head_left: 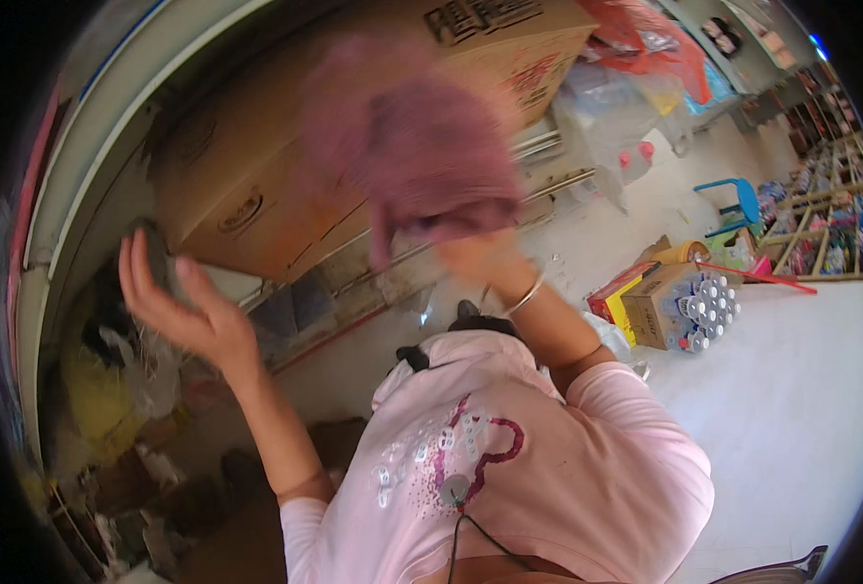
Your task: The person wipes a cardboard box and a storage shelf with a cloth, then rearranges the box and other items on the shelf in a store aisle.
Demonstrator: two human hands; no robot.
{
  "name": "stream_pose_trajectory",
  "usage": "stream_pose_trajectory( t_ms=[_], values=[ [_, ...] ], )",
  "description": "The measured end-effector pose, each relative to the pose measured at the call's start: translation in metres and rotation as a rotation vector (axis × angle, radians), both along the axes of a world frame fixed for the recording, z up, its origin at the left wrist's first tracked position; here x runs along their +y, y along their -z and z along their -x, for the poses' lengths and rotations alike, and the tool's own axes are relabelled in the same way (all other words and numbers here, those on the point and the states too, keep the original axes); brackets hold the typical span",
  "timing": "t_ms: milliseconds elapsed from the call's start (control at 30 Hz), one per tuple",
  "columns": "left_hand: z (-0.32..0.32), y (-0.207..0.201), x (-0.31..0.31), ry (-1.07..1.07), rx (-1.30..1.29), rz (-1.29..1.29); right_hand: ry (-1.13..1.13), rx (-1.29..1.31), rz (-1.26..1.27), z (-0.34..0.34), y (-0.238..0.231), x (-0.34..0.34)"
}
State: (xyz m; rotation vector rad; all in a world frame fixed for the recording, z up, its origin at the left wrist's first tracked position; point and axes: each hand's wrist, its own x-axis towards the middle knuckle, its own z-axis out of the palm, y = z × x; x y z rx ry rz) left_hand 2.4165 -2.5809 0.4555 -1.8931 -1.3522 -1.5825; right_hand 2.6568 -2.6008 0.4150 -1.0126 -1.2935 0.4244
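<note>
My right hand (478, 257) grips a mauve cloth (441, 156) that is smeared by motion. The cloth hangs over the fingers, so most of them are hidden. Behind it lies a large brown cardboard box (246, 209) with dark print; I cannot tell whether the cloth touches it. Raised at the left, my left hand (198, 316) holds nothing, its fingers stretched and thumb apart. It is nearest to the box's lower left corner, and no contact shows.
Pale metal shelf edges (110, 127) curve along the left. Clear plastic bags (606, 122) hang at the upper right. On the floor to the right are a pack of bottles (709, 310), a smaller carton (650, 311) and a blue stool (743, 200). Racks of goods (830, 209) stand beyond.
</note>
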Motion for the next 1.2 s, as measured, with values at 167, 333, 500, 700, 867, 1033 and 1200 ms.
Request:
stream_pose_trajectory(
  t_ms=[167,333,500,700,867,1033,1200],
  values=[
    [0.001,0.006,0.038,0.03,0.079,0.033,0.4,-0.379,-0.208,-0.08,-0.034,0.052],
    [-0.001,0.019,0.08,-0.009,0.032,-0.212,0.433,-0.258,-0.315,-0.085,-0.012,0.081],
    [0.022,0.017,0.124,-0.02,0.076,-0.281,0.497,-0.627,-0.404,-0.081,0.002,0.076],
    [0.036,0.029,0.135,0.005,0.109,-0.319,0.475,-0.613,-0.454,-0.075,0.022,0.069],
    [0.051,0.05,0.129,-0.004,0.091,-0.315,0.413,-0.529,-0.3,-0.036,0.082,0.038],
    [0.043,0.041,0.122,0.044,0.146,-0.234,-0.211,-0.974,0.101,0.111,0.121,0.037],
    [0.051,0.038,0.113,0.064,0.194,-0.181,-0.259,-0.967,0.098,0.12,0.118,0.048]
  ],
)
